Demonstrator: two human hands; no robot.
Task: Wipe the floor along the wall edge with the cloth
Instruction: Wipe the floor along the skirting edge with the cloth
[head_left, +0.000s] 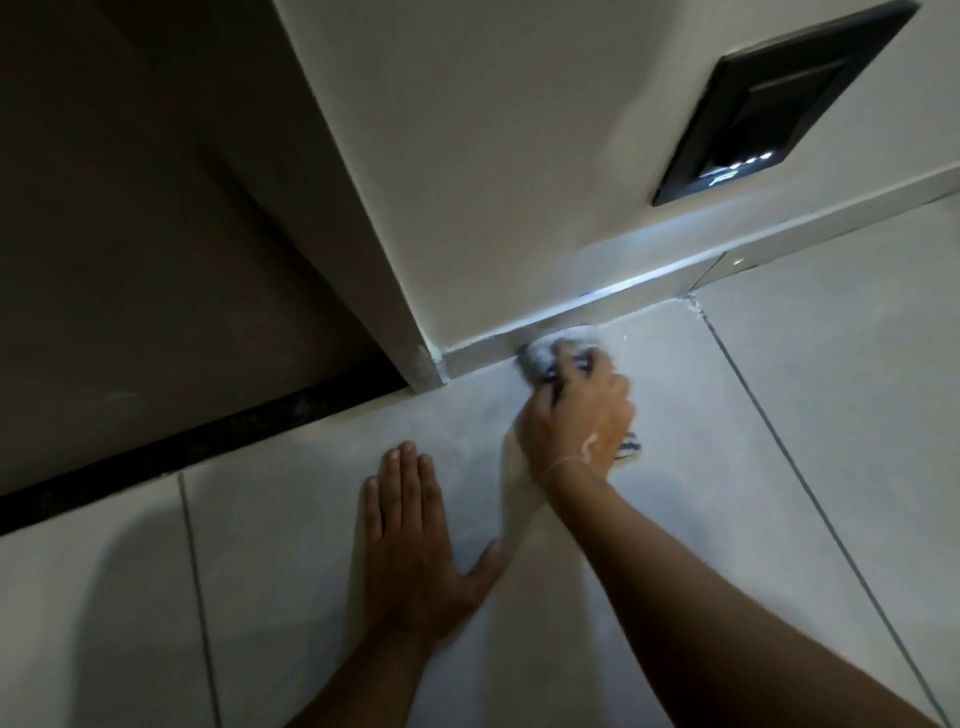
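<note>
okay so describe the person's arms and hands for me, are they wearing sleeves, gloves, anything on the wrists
Both forearms are bare as far as the picture shows: no sleeves and no gloves. The left hand has no ring, watch or band that I can see. The right hand has a thin pale thread or band around the wrist, plus a whitish smear near it. Its fingers are blurred, so rings there cannot be ruled out.

White cloth (550, 358) with dark marks, bunched up and blurry, under the right hand (576, 421), touching the wall edge (483, 353), on pale floor (727, 415)
</note>
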